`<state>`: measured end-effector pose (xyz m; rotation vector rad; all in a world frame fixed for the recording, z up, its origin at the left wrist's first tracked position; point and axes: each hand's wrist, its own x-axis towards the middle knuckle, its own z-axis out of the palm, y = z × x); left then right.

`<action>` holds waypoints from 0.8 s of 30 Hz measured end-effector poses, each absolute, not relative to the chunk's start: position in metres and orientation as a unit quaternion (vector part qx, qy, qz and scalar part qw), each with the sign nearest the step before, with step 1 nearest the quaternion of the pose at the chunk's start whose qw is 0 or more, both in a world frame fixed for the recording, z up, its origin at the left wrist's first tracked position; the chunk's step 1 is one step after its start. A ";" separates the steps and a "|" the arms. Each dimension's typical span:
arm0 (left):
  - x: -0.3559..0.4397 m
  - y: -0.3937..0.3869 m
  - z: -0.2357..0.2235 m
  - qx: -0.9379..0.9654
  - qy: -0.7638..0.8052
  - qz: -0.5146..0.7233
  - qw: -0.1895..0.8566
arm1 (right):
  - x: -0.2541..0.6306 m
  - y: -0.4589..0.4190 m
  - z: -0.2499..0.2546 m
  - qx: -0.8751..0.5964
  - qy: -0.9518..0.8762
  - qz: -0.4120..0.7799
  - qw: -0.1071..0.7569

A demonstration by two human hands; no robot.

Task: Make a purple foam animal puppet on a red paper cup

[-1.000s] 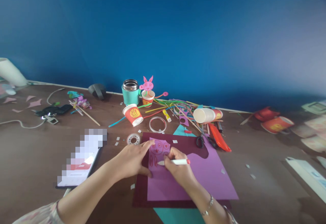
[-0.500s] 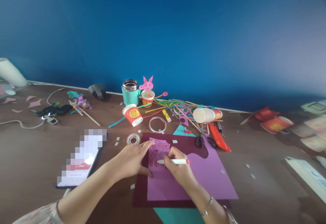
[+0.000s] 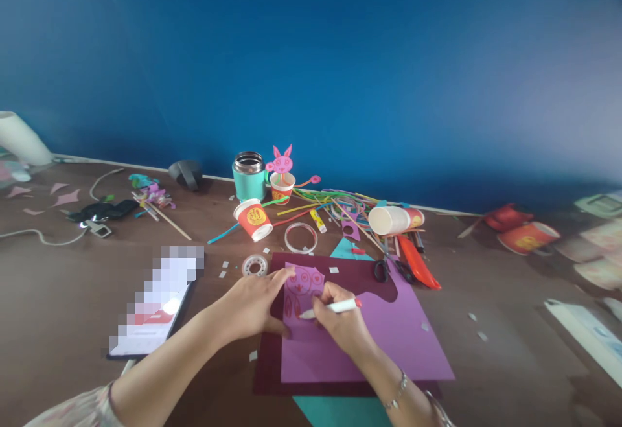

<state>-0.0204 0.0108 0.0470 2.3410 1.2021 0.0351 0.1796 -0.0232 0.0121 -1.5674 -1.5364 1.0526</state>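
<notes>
A white marker (image 3: 335, 308) with a red end is pinched in my right hand (image 3: 343, 326). Its tip touches the purple paper (image 3: 369, 349), at the right one of two red ear-like outlines (image 3: 293, 307). Above these is a red-drawn round face (image 3: 299, 281) with smaller circles beside it. Fingers apart, my left hand (image 3: 257, 304) lies across the paper's left edge, with its fingertips by the drawing. Beneath the purple paper is a dark maroon sheet (image 3: 335, 389), with a teal sheet (image 3: 340, 411) lower still.
Scissors (image 3: 381, 270) and a red pouch (image 3: 418, 264) lie beyond the paper. Paper cups (image 3: 253, 219), tape rolls (image 3: 254, 265), coloured pipe cleaners (image 3: 335, 200) and a teal flask (image 3: 249, 181) stand toward the blue wall. A phone (image 3: 155, 310) lies left, a white box (image 3: 587, 336) right.
The marker's tip has shifted slightly down the right ear-like outline, and its back end has tilted up a little. My left hand stays in place.
</notes>
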 end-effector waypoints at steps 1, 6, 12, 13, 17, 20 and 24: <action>-0.020 0.011 0.047 0.860 0.443 0.016 0.252 | 0.179 -0.024 0.012 -0.597 -0.586 0.413 0.360; -0.021 0.011 0.044 0.856 0.450 0.025 0.252 | 0.171 -0.024 0.015 -0.575 -0.590 0.415 0.386; -0.021 0.011 0.042 0.860 0.442 0.025 0.255 | 0.166 -0.022 0.015 -0.581 -0.594 0.424 0.360; -0.021 0.011 0.042 0.860 0.441 0.027 0.256 | 0.166 -0.022 0.015 -0.579 -0.597 0.424 0.359; -0.021 0.011 0.043 0.859 0.444 0.025 0.256 | 0.167 -0.023 0.012 -0.584 -0.609 0.410 0.346; -0.020 0.011 0.044 0.858 0.445 0.024 0.258 | 0.167 -0.022 0.011 -0.589 -0.616 0.402 0.335; -0.020 0.011 0.043 0.856 0.450 0.027 0.253 | 0.167 -0.022 0.011 -0.587 -0.593 0.420 0.358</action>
